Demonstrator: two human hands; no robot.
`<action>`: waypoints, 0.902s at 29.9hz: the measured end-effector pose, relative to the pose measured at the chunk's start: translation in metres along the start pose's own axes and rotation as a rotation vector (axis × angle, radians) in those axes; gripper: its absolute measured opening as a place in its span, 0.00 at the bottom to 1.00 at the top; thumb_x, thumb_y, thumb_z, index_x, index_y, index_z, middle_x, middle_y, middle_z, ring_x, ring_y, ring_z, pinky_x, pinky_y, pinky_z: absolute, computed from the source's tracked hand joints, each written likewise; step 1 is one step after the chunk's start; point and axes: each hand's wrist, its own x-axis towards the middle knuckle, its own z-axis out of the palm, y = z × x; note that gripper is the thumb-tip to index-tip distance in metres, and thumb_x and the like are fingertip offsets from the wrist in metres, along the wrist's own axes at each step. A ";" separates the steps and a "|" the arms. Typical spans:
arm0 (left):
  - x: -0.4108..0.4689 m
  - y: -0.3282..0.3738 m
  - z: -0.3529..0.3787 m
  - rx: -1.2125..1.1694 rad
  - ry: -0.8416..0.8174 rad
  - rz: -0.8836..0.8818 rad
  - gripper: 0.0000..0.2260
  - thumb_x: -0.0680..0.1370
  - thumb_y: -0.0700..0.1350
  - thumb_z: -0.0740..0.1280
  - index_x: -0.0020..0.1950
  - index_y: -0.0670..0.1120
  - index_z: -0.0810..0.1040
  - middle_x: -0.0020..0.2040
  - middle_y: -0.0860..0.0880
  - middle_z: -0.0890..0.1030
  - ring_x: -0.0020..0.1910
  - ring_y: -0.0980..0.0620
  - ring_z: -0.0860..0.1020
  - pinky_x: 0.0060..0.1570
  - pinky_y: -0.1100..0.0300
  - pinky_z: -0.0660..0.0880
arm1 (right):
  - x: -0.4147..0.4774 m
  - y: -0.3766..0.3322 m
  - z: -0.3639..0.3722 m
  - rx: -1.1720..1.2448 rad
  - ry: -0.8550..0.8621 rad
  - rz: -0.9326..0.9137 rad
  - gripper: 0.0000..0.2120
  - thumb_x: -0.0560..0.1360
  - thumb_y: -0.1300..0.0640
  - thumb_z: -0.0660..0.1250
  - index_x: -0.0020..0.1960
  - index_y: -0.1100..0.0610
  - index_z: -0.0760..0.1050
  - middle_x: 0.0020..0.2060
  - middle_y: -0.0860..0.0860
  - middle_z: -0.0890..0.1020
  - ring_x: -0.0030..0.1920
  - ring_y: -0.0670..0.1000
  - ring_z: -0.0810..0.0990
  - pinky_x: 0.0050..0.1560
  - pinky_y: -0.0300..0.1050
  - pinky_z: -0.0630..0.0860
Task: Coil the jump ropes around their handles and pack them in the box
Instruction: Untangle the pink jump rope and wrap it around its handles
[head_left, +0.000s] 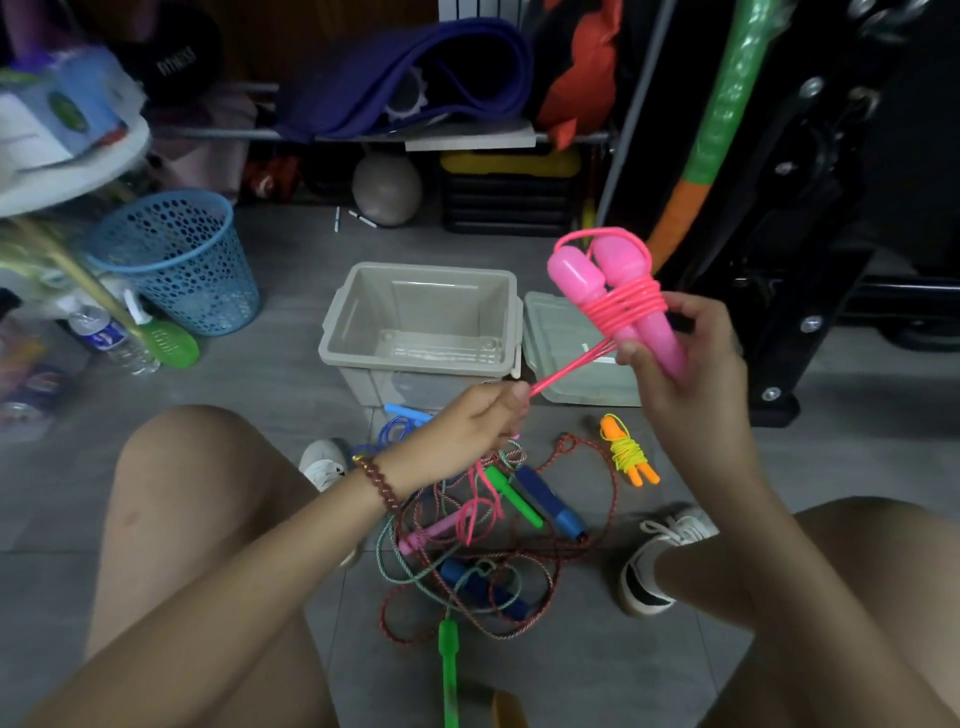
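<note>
Right now I see the right hand (680, 364) clenched around the lower ends of the two pink handles (597, 278), held side by side above the floor, with the pink cord (626, 306) wound round their middles. The left hand (467, 423) pinches the cord's free length, taut between both hands. Beyond them the grey box (358, 306) stands open on the tiles, and a tangle of other ropes (493, 551) lies below.

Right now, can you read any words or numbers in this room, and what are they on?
dark bag: white letters, too blurred to read.
water bottle: label too blurred to read.
blue-and-white carton: print too blurred to read.
pink jump rope and grey box: no writing shows.
</note>
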 end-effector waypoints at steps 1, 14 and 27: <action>0.000 0.001 0.002 0.027 0.017 -0.003 0.19 0.79 0.59 0.56 0.36 0.47 0.65 0.28 0.56 0.66 0.27 0.58 0.64 0.29 0.66 0.63 | 0.001 0.000 -0.001 0.012 0.001 0.022 0.17 0.74 0.59 0.69 0.59 0.54 0.68 0.38 0.48 0.80 0.41 0.51 0.80 0.43 0.54 0.76; -0.012 0.040 -0.005 0.116 0.076 0.056 0.19 0.81 0.51 0.58 0.32 0.44 0.64 0.24 0.56 0.62 0.24 0.59 0.60 0.26 0.66 0.59 | -0.006 0.001 0.022 -0.389 -0.151 -0.064 0.14 0.78 0.51 0.63 0.55 0.60 0.65 0.37 0.55 0.77 0.39 0.63 0.79 0.32 0.48 0.64; -0.014 0.026 -0.047 1.192 0.130 0.108 0.08 0.78 0.55 0.62 0.49 0.52 0.74 0.45 0.51 0.80 0.49 0.46 0.78 0.39 0.58 0.64 | -0.016 0.003 0.025 -0.638 -0.573 -0.077 0.15 0.76 0.53 0.65 0.59 0.54 0.65 0.49 0.57 0.80 0.49 0.61 0.79 0.39 0.47 0.67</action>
